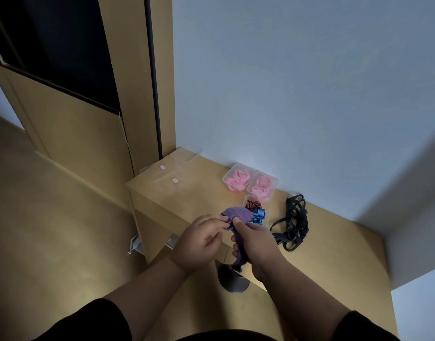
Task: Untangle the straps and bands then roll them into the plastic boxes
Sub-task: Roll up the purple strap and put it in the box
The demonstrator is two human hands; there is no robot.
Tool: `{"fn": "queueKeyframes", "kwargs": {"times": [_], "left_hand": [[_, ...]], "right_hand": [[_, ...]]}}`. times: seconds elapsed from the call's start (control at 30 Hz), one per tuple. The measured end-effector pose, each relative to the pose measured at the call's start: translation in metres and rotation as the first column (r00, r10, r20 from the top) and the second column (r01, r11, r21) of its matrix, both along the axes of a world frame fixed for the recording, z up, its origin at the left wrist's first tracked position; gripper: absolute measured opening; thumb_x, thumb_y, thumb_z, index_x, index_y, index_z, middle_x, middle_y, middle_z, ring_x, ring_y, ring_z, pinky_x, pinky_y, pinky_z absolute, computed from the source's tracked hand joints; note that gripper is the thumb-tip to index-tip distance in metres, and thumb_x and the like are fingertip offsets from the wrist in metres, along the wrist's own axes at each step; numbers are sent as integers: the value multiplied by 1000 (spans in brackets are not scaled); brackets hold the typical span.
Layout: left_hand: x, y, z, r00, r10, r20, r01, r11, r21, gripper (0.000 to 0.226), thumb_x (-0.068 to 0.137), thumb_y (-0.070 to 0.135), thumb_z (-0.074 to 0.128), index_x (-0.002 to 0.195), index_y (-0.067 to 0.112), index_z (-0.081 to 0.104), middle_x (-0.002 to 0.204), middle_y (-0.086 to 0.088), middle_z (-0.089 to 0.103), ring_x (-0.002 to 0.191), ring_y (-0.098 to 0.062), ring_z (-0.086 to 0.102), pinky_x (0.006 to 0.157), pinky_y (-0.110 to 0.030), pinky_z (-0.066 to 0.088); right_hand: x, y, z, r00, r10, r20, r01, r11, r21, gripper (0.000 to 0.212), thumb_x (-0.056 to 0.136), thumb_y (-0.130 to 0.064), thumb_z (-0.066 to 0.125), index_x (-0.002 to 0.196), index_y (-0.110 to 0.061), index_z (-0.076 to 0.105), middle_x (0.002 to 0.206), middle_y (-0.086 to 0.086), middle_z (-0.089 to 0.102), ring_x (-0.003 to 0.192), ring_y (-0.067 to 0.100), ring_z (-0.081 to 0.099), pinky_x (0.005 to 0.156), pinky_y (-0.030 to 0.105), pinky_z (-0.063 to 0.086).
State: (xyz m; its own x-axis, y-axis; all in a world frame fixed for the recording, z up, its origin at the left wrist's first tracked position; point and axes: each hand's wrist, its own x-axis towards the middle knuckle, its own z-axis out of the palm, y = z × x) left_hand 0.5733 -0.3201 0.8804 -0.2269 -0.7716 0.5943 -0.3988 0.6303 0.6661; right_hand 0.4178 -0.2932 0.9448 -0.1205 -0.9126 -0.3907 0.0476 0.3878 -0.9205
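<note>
Purple ribbed band (pixel 236 215), bunched, pinched by both hands (pixel 202 238).

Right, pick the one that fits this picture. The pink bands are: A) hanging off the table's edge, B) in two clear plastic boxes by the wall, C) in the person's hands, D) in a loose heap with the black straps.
B: the pink bands lie inside two clear plastic boxes side by side against the wall, while both hands hold a purple striped band and the black straps lie loose on the table.
</note>
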Motion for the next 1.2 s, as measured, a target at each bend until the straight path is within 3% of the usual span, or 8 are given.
{"fn": "queueKeyframes", "kwargs": {"times": [0.2,0.37,0.6,0.7,0.77,0.93,1.1,1.2], "left_hand": [[-7,-1,27,886,307,-348,44,692,721,16,95,32,64,94,16,62,83,-3,67,64,-15,61,61,-34,53],[-7,-9,33,835,271,-479,325,459,827,23,99,21,59,99,-2,62,72,-11,67,55,-20,63,53,-31,55],[-9,-10,34,843,223,-490,250,644,723,6,94,4,63,96,6,69,84,-11,72,71,-19,68,72,-30,59],[0,-14,26,994,107,-30,-84,897,434,16,88,26,63,96,13,71,86,2,71,80,-9,63,74,-26,50],[9,-18,15,959,100,266,-133,985,107,25,88,34,54,88,11,64,84,1,60,81,-13,54,69,-30,42],[8,-18,4,923,41,381,28,984,-174,17,92,21,53,86,8,62,88,-7,56,80,-25,55,70,-35,44],[10,-14,5,996,-84,24,75,967,242,27,84,18,59,111,21,64,113,2,57,104,-13,60,88,-25,48],[9,-9,18,910,102,-403,234,676,698,32,88,23,65,120,25,60,122,-3,61,103,-17,66,90,-40,56]], "right_hand": [[3,0,-2,997,57,-54,-61,995,-79,28,100,-25,60,86,-2,65,68,9,60,57,21,51,61,37,47],[3,2,-2,989,108,-105,-117,989,-88,27,100,-23,61,83,-2,65,68,10,61,60,23,54,65,39,50],[1,0,1,968,174,-181,-182,983,-30,32,103,-22,56,98,9,64,74,14,60,63,24,56,60,35,52],[-1,0,3,982,174,-71,-173,985,17,34,101,-25,58,102,9,65,76,16,59,61,23,55,54,31,49],[-1,-1,2,986,165,10,-165,986,39,40,98,-36,63,96,4,65,75,17,58,59,23,54,54,31,48],[1,-3,-3,990,132,48,-135,988,74,36,95,-44,65,92,-8,67,73,9,55,53,16,48,51,28,40],[-5,-7,-3,992,108,64,-111,992,52,25,99,-25,63,103,0,66,75,9,55,53,14,47,50,27,40],[-10,-8,-1,979,204,-5,-204,978,38,23,98,-19,64,103,4,65,79,14,56,54,14,49,51,26,43]]}}
